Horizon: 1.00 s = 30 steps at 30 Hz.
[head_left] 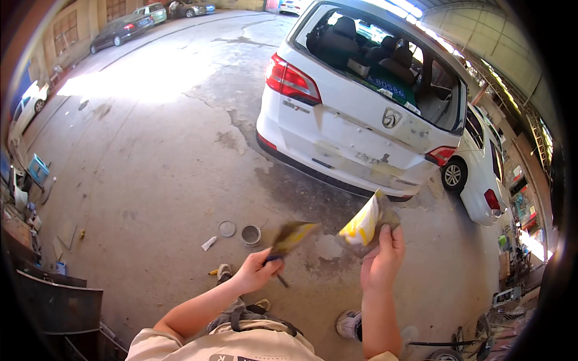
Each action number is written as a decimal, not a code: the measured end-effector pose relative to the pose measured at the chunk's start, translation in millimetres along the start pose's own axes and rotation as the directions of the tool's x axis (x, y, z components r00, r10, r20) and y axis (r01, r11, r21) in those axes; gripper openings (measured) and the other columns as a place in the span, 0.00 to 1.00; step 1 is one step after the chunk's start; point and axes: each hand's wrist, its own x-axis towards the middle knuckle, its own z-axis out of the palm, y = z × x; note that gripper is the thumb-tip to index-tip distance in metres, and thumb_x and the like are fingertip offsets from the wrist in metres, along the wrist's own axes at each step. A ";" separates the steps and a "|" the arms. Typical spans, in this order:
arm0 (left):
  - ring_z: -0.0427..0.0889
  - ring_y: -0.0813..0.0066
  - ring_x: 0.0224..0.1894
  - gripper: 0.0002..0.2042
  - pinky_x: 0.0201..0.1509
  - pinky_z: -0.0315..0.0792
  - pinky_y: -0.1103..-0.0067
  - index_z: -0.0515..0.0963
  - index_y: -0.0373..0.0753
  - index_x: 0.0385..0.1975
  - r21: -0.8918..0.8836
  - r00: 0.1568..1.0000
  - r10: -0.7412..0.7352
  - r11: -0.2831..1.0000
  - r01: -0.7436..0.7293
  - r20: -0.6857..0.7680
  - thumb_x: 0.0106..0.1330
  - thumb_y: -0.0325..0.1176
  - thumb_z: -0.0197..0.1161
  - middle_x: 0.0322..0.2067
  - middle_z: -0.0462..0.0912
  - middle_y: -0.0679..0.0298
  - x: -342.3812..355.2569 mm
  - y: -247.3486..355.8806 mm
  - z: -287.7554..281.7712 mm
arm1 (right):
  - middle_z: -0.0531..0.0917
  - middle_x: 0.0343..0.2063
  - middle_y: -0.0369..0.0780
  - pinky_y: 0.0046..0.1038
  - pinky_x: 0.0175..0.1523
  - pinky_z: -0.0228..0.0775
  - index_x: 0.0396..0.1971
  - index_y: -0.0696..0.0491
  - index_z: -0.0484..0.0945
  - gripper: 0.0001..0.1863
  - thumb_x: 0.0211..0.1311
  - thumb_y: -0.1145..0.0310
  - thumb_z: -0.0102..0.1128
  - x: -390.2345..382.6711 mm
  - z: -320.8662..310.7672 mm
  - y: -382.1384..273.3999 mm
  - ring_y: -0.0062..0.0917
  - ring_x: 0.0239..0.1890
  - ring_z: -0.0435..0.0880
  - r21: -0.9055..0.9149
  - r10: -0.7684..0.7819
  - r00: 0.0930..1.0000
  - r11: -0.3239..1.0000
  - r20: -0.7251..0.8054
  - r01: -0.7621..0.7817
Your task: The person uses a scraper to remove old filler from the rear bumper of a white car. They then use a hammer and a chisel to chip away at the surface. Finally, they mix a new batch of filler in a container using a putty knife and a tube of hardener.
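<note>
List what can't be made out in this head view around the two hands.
- Left hand: the spreader blade is motion-blurred; its edge is unclear.
- Right hand: the board with yellow filler is tilted, so its far face is hidden.
- Open tin on the floor: too small to see its contents.
- Right shoe: partly hidden by the forearm.

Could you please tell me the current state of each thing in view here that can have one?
left hand: closed around a putty knife handle
putty knife: held up, blade smeared yellow
right hand: gripping a board
board: held tilted, loaded with yellow filler
tin: open, on the floor
lid: off, lying beside the tin
white car: tailgate shut, patched with filler
</note>
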 end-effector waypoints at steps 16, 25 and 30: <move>0.67 0.75 0.25 0.15 0.32 0.65 0.76 0.64 0.36 0.50 -0.896 0.944 -0.158 0.302 0.325 0.290 0.63 0.28 0.42 0.27 0.69 0.64 -15.8 19.9 27.8 | 0.81 0.36 0.39 0.27 0.43 0.73 0.47 0.53 0.79 0.19 0.53 0.81 0.55 -15.2 8.6 15.7 0.32 0.36 0.80 -0.712 -0.213 0.859 0.486 0.466 0.507; 0.68 0.74 0.32 0.12 0.39 0.65 0.76 0.64 0.40 0.47 -0.821 0.952 -0.230 0.492 0.291 0.199 0.64 0.23 0.43 0.34 0.68 0.63 -10.3 10.0 31.4 | 0.78 0.39 0.40 0.32 0.51 0.73 0.46 0.49 0.81 0.26 0.39 0.79 0.59 -30.8 34.0 27.2 0.33 0.44 0.78 -0.555 -0.225 0.635 0.332 0.739 0.763; 0.70 0.76 0.31 0.09 0.36 0.67 0.78 0.69 0.38 0.42 -0.675 0.957 -0.258 0.683 0.279 0.134 0.64 0.24 0.44 0.31 0.71 0.64 -14.7 8.0 31.7 | 0.79 0.36 0.39 0.33 0.50 0.74 0.42 0.50 0.82 0.23 0.40 0.78 0.60 -37.3 41.0 32.0 0.33 0.43 0.79 -0.523 -0.157 0.580 0.295 0.799 0.800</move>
